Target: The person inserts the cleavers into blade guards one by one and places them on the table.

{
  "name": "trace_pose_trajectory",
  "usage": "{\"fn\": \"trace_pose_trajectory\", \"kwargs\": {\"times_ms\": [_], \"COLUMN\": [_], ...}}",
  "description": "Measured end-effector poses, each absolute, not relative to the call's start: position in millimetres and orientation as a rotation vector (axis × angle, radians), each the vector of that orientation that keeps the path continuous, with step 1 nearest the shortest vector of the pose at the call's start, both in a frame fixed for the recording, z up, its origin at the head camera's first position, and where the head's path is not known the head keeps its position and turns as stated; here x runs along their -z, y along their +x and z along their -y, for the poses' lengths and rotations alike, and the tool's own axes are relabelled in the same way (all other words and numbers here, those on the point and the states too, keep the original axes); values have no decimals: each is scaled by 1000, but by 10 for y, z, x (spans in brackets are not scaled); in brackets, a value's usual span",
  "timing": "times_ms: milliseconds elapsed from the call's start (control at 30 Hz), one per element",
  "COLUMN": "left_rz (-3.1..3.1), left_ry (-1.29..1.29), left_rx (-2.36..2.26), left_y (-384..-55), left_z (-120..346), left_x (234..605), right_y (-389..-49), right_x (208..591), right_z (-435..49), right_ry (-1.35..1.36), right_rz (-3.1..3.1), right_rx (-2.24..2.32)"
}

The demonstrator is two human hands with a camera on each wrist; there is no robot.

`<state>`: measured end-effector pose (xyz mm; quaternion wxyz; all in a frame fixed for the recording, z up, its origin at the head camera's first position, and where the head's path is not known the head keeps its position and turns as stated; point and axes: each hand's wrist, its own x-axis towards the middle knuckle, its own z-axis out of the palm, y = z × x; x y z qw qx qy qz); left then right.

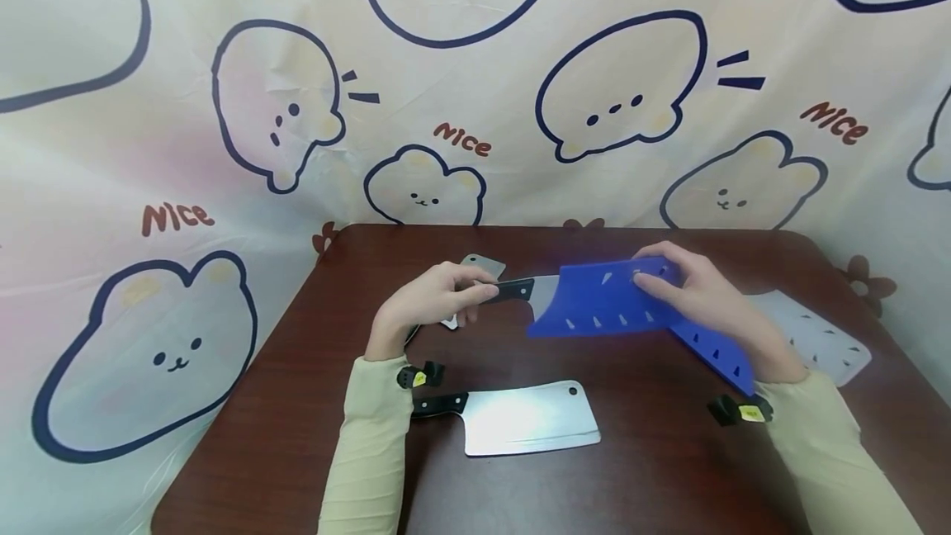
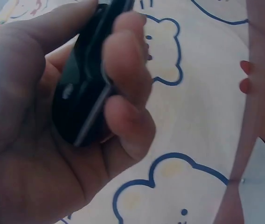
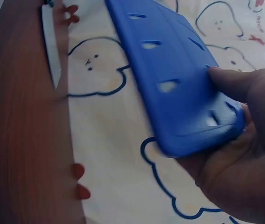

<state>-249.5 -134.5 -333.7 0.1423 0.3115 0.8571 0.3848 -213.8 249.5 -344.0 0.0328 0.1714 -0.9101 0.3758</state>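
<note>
My left hand (image 1: 434,302) grips the black riveted handle (image 1: 514,291) of a kitchen knife, held level above the table. In the left wrist view its fingers curl round that handle (image 2: 83,100). A short stretch of the knife's blade (image 1: 545,294) shows beside the handle; the rest is hidden in a blue blade cover (image 1: 587,304) with small slots. My right hand (image 1: 702,291) pinches the cover's far end, thumb on the near face, as the right wrist view also shows on the cover (image 3: 170,84). Below them, a cleaver (image 1: 531,419) with a black handle lies flat.
On the right of the brown table (image 1: 669,452) lie another blue cover (image 1: 715,353) and a white slotted cover (image 1: 820,337). A further blade (image 1: 484,265) lies behind my left hand, partly hidden. A cartoon-printed cloth (image 1: 513,97) hangs behind the table.
</note>
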Motion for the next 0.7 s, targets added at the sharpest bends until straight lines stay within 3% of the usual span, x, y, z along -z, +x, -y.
{"fn": "trace_pose_trajectory", "kwargs": {"times_ms": [700], "left_rz": [-2356], "left_ry": [746], "left_rx": [-1024], "left_y": [-2796], "left_z": [1249], "left_x": [3892], "right_y": [-2526], "right_x": [3994], "right_z": [-2594], "right_ry": [635], "right_rz": [2999], "right_rx": [-929]}}
